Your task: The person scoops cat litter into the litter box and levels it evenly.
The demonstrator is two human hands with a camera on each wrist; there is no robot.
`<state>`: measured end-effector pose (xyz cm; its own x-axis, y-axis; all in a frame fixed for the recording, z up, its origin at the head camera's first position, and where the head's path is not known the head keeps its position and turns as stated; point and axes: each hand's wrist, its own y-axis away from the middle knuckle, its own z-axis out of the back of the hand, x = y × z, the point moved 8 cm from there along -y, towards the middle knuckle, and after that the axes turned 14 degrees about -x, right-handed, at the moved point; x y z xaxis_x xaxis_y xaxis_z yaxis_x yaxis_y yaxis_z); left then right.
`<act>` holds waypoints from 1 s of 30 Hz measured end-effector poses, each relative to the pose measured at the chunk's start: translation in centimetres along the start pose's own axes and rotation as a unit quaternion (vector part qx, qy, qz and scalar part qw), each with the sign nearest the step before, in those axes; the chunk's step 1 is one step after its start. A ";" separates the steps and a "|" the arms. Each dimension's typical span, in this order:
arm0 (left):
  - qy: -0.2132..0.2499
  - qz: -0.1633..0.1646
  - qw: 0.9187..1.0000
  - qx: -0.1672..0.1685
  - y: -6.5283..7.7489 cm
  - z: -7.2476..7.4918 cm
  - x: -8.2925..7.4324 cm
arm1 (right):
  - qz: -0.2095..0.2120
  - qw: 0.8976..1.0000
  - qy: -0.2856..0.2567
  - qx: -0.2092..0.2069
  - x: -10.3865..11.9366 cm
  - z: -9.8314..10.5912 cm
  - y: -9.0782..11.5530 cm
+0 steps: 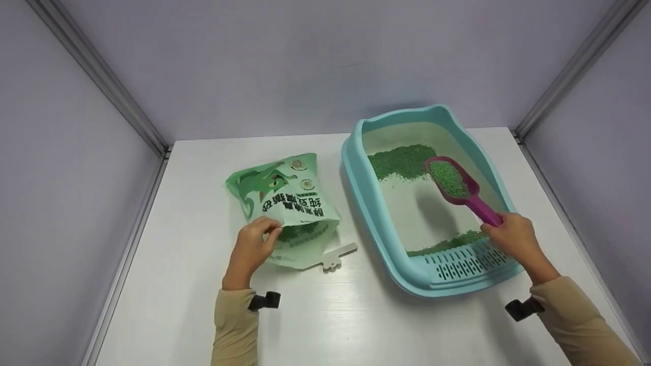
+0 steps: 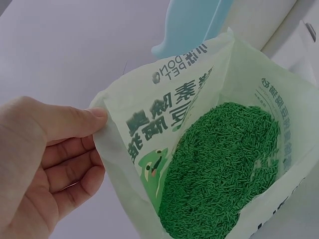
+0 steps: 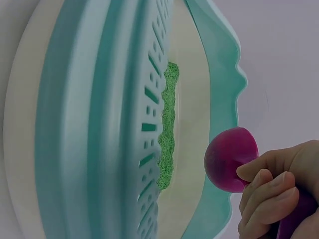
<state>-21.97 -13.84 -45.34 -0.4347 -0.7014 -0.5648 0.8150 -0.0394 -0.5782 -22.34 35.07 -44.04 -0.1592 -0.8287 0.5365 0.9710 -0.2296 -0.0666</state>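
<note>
My left hand (image 1: 258,244) pinches the top edge of a green cat litter bag (image 1: 292,195), which lies on the table with its mouth toward me. Green pellets (image 2: 224,169) show inside the bag in the left wrist view. In my right hand (image 1: 513,239) is the handle of a magenta scoop (image 1: 470,190), heaped with green pellets (image 1: 448,179) and held above the blue litter box (image 1: 368,203). The box holds one patch of pellets (image 1: 402,161) at its far end and a strip of them (image 1: 450,243) by the slotted near step.
A pale grey bag clip (image 1: 331,260) lies on the white table (image 1: 198,223) between bag and box, near the bag's mouth. Grey walls (image 1: 305,66) close off the back and both sides of the table.
</note>
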 end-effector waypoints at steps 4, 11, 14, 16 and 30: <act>0.001 0.001 1.000 0.001 0.0 0.0 0.0 | 0.002 1.000 0.012 0.006 -0.2 0.2 -0.6; 0.004 -0.003 1.000 -0.001 0.0 0.0 -0.1 | -0.016 0.999 0.014 0.033 -0.9 0.2 -1.7; 0.001 -0.006 1.000 -0.002 0.0 0.1 -0.1 | -0.043 0.997 0.001 0.062 -1.5 -0.2 -2.2; 0.000 -0.009 1.000 -0.003 0.0 0.1 -0.1 | -0.063 0.995 -0.005 0.079 -1.9 -0.5 -2.4; 0.002 -0.010 1.000 -0.006 0.0 0.1 0.0 | -0.113 0.989 -0.013 0.097 -3.1 -2.2 -4.7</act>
<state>-21.96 -13.89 -45.26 -0.4514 -0.6983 -0.5555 0.8017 -0.0441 -0.5960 -26.83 37.60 -47.29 -0.3734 -0.7541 0.5403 0.9277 -0.3031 0.2180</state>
